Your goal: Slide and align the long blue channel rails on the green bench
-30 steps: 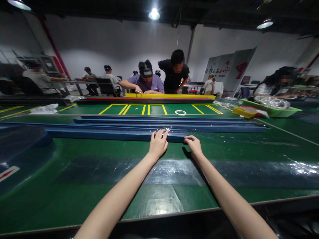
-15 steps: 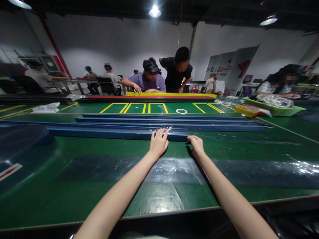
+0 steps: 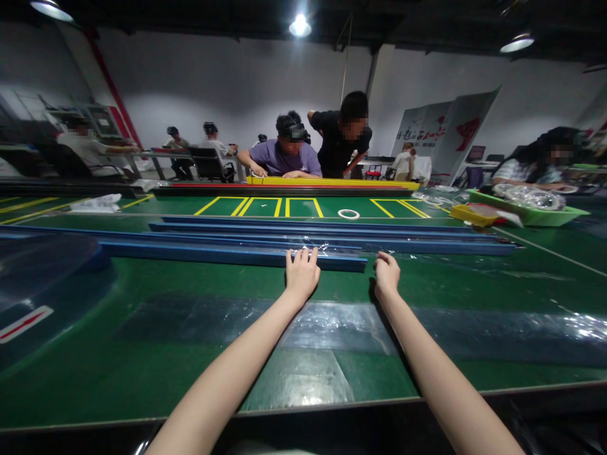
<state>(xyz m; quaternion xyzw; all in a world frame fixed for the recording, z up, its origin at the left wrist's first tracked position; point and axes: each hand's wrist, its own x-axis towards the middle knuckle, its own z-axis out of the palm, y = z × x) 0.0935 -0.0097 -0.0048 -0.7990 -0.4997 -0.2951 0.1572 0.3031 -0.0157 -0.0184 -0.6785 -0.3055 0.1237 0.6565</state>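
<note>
My left hand (image 3: 302,273) rests on the near blue rail (image 3: 227,254), its fingers stretched out and slightly apart over the rail's top edge; its thumb is hidden. Crinkled clear film (image 3: 310,243) glints in the channel just beyond those fingertips. To the right, past the rail's cut end, my right hand (image 3: 387,273) is closed with the fingers curled together, apart from the rail. What it pinches, if anything, cannot be made out. More blue rails (image 3: 450,244) lie lengthwise behind.
A clear plastic strip (image 3: 341,322) lies across the green table (image 3: 190,379) before me. Farther back are a white ring (image 3: 348,214), a yellow rail (image 3: 332,182), a yellow tray (image 3: 474,216) and a green basin (image 3: 554,217). Co-workers sit or lean opposite.
My right hand has moved right, away from the rail's end, which now shows uncovered. My left hand stays on the rail. The view has shifted slightly.
</note>
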